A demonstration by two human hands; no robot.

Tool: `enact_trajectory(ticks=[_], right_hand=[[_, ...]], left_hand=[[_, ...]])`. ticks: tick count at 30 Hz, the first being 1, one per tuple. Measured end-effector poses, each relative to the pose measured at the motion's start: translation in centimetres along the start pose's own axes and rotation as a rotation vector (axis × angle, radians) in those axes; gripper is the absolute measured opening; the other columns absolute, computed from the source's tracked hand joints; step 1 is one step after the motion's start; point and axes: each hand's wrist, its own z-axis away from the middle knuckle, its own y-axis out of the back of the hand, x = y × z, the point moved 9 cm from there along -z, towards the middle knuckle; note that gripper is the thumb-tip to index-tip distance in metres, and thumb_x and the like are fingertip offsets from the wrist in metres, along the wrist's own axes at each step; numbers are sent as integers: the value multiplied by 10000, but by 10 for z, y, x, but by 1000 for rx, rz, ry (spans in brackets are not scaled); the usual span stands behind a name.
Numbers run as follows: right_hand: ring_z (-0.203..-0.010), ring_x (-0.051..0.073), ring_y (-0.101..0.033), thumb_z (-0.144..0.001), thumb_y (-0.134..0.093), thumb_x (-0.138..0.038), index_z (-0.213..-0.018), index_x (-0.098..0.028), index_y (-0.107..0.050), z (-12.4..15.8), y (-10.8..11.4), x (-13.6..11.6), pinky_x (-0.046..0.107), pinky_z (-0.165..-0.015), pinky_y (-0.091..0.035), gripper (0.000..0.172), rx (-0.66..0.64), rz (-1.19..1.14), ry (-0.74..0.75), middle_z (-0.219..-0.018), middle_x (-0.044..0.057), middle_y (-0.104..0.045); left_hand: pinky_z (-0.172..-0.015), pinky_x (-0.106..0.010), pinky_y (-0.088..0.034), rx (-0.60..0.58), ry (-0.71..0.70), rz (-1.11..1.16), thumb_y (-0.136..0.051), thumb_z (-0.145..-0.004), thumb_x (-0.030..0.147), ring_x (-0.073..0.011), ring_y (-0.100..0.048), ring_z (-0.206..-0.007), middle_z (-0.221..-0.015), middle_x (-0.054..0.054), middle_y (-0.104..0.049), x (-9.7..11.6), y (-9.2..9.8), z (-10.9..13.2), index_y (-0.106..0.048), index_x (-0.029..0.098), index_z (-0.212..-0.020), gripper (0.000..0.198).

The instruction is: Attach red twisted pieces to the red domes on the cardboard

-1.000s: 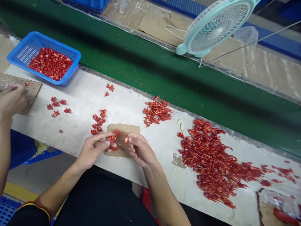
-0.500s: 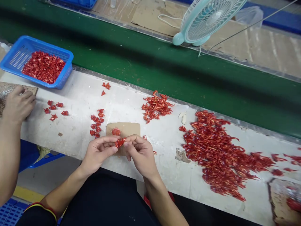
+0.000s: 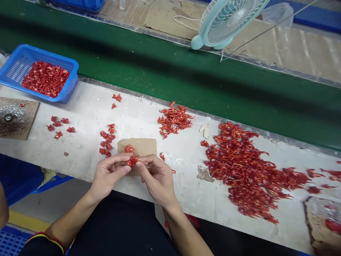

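My left hand (image 3: 109, 173) and my right hand (image 3: 157, 177) meet at the near edge of the white bench, both pinching one small red foil piece (image 3: 132, 161) between fingertips. They hover over a brown cardboard square (image 3: 142, 145) that carries a round red disc (image 3: 129, 148). A row of finished red pieces (image 3: 106, 140) lies just left of the cardboard. A small heap of red strips (image 3: 173, 121) sits behind it, and a large heap of red strips (image 3: 247, 174) spreads to the right.
A blue basket (image 3: 16, 65) of red pieces stands at far left beside a brown board (image 3: 16, 119). A green conveyor belt (image 3: 170, 71) runs behind the bench, with a pale fan (image 3: 226, 19) beyond. A neighbour's arm (image 3: 3, 209) shows at the left edge.
The neighbour's hand has left the brown board at left, uncovering it. My two hands came together on the red piece and stay pinched on it; the view has shifted slightly.
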Motion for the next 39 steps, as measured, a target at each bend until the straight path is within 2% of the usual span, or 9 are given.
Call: enact_trajectory(ticks=[5, 9, 17, 24, 28, 31, 33, 36, 39], right_hand=[[-607, 141, -632, -878, -768, -373, -914, -241, -742, 4, 4, 3, 267, -540, -545, 139, 51, -34, -14, -793, 24, -739], [-700, 169, -710, -837, -813, -308, -918, -240, -739, 8, 8, 3, 298, -647, -612, 129, 81, -62, -18, -822, 29, -760], [-627, 120, -667, -873, -771, -278, -909, -239, -625, 18, 29, -10, 237, -576, -574, 155, 202, -70, 143, -803, -12, -683], [-624, 109, -612, -885, -744, -313, -975, -262, -514, 28, 73, 9, 230, -551, -536, 253, 347, -39, 150, -848, -27, -647], [-644, 132, -587, -853, -719, -341, -997, -254, -487, 52, 159, 30, 232, -510, -493, 287, 686, 132, 144, -828, -24, -622], [-717, 170, -615, -775, -703, -379, -980, -241, -472, 89, 240, 45, 279, -587, -498, 339, 1010, 380, 76, -818, -12, -618], [-716, 177, -614, -743, -673, -412, -962, -234, -481, 111, 280, 55, 320, -667, -498, 341, 1124, 608, -76, -805, -6, -625], [-719, 205, -620, -718, -672, -440, -924, -229, -508, 133, 312, 67, 375, -742, -488, 337, 1177, 671, -162, -786, 12, -642], [-796, 247, -666, -714, -682, -503, -914, -225, -542, 141, 320, 68, 397, -784, -491, 370, 1180, 679, -182, -871, 67, -700]], left_hand=[[-1022, -393, -568, -13, -54, -21, -811, -816, 226, -285, -646, -1269, -1267, -81, -741, 5, -5, -1, -813, 259, -1009, 196], [-966, -350, -602, 4, -127, -139, -799, -829, 219, -253, -695, -1175, -1218, -76, -749, 16, -9, 3, -820, 280, -1018, 199], [-917, -278, -632, -164, -360, -350, -749, -863, 138, -202, -730, -1102, -1174, -58, -759, 37, -40, 4, -795, 322, -1119, 318], [-942, -317, -630, -289, -180, -304, -683, -930, 201, -208, -734, -1109, -1379, -75, -673, 8, -62, 2, -631, 350, -1370, 468], [-942, -332, -621, -90, -196, -304, -700, -922, 261, -220, -746, -1061, -1265, -89, -734, 13, -27, -11, -681, 252, -1268, 347], [-757, -249, -629, 113, -186, -421, -744, -884, 335, -161, -739, -817, -1070, -70, -780, 20, 20, -20, -739, 202, -1126, 277], [-625, -195, -581, 179, -131, -498, -750, -873, 380, -102, -648, -657, -1015, -49, -775, 17, 49, -24, -742, 212, -1133, 309], [-551, -175, -522, 196, -72, -583, -749, -861, 429, -80, -546, -578, -942, -31, -768, 6, 78, -26, -747, 223, -1137, 344], [-544, -194, -536, 176, -41, -646, -740, -849, 471, -110, -587, -603, -928, -43, -771, -11, 91, -25, -751, 210, -1119, 376]])
